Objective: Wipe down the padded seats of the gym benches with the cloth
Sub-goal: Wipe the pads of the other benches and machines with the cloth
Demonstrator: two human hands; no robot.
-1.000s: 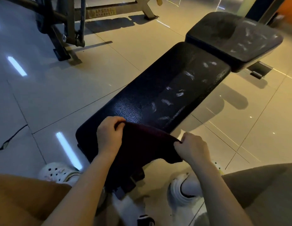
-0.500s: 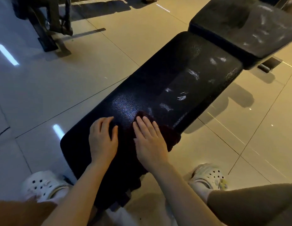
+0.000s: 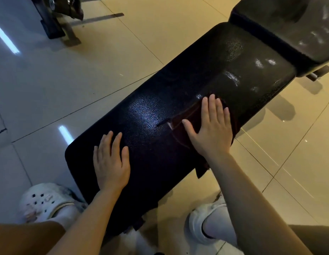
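Partly hidden under my right hand (image 3: 210,128), the dark cloth (image 3: 182,129) is hard to tell from the black seat (image 3: 160,111); only its near edge and a corner hanging off the right side show clearly. My right fingers lie straight and spread, pressing the cloth flat on the seat's middle. My left hand (image 3: 110,162) rests palm-down on the bare near end, fingers straight, holding nothing. Beyond, the second pad (image 3: 288,24) is cut off by the frame edge. White shoes (image 3: 42,201) stand on the tiled floor (image 3: 49,89).
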